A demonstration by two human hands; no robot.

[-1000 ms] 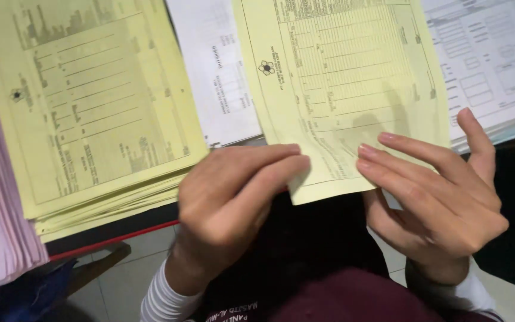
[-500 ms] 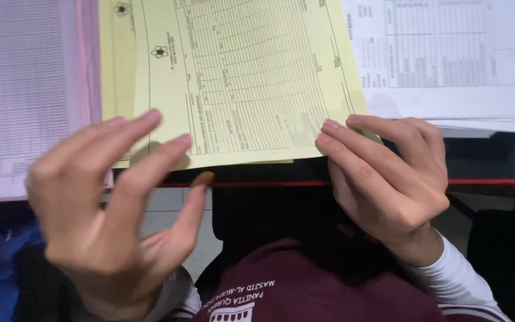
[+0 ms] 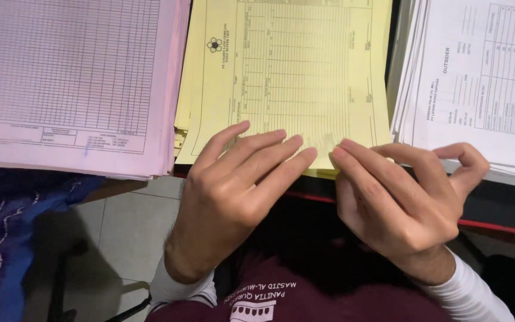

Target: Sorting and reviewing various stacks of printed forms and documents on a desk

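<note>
Top edges of all three paper piles are cut off by the frame; print on them is too small and blurred to make out. Tabletop (image 3: 496,209) mostly hidden under paper, only a dark strip with a red front edge shows at lower right. Underside of the hands not visible, so the thumbs' contact below the sheet cannot be told on the left.

Left hand (image 3: 233,191) lies flat on the near edge of the yellow sheet (image 3: 293,77), fingers (image 3: 269,152) stretched out and close together, pressing down on the paper, not curled round anything. Right hand (image 3: 400,197) sits just beside it, fingertips touching the sheet's near right corner; its fingers (image 3: 365,164) are bent, index and thumb curled toward each other at the far right, pinching nothing that I can see. The two hands' fingertips nearly meet at the sheet's lower edge.

Yellow sheet is the top of a yellow pile in the middle, its near edge hanging slightly over the tabletop edge. Pink stack (image 3: 73,83) lies to the left, overlapping the yellow pile's left side. White stack (image 3: 478,83) lies to the right, just apart from the yellow one, a dark gap between.

Below: maroon shirt (image 3: 329,298) with white sleeves, tiled floor (image 3: 120,232), blue cloth (image 3: 1,238) at far left, partly cut off.

No containers in view.
</note>
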